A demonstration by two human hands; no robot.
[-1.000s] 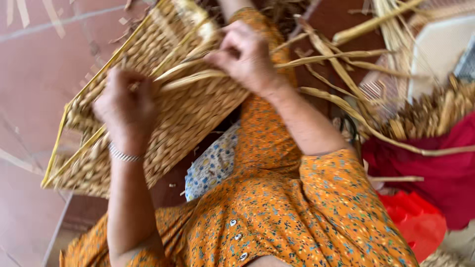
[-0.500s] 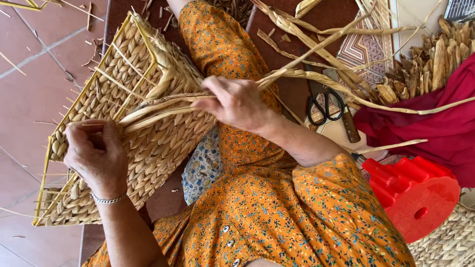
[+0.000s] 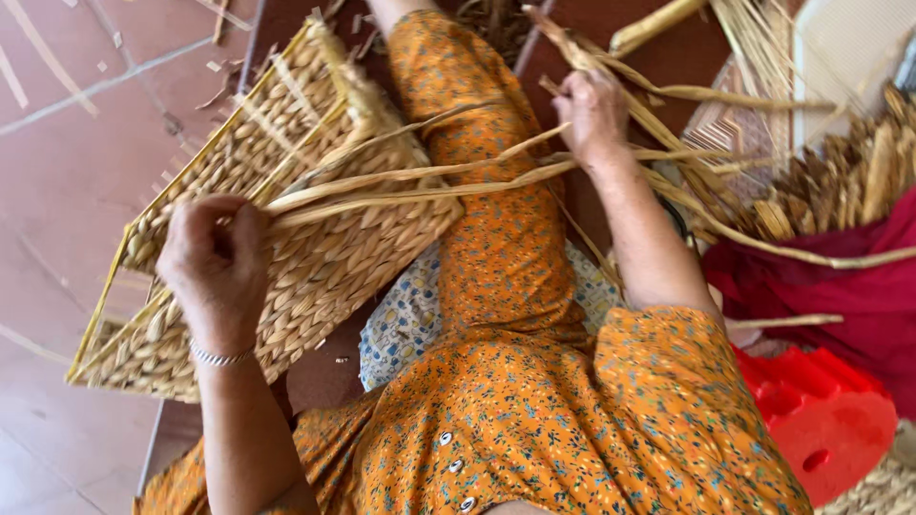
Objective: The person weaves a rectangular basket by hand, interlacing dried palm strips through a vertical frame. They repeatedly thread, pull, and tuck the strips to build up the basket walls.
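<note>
A half-woven straw basket (image 3: 334, 257) on a yellow wire frame leans against my orange-clad leg (image 3: 496, 238). My left hand (image 3: 215, 267) grips the basket's near edge, fingers pinched on the weave where several long straw strands (image 3: 429, 181) begin. Those strands stretch rightward across my leg to my right hand (image 3: 592, 114), which is closed around them and pulls them taut, away from the basket.
A heap of loose dried straw (image 3: 830, 181) lies at the right, over red cloth (image 3: 840, 296). A red plastic stool (image 3: 821, 429) stands at lower right. A patterned cushion (image 3: 410, 315) shows under my leg. Reddish tiled floor (image 3: 76, 143) spreads to the left.
My right hand has moved from the basket's edge out to the right, drawing the straw strands across my leg. My left hand stays on the basket.
</note>
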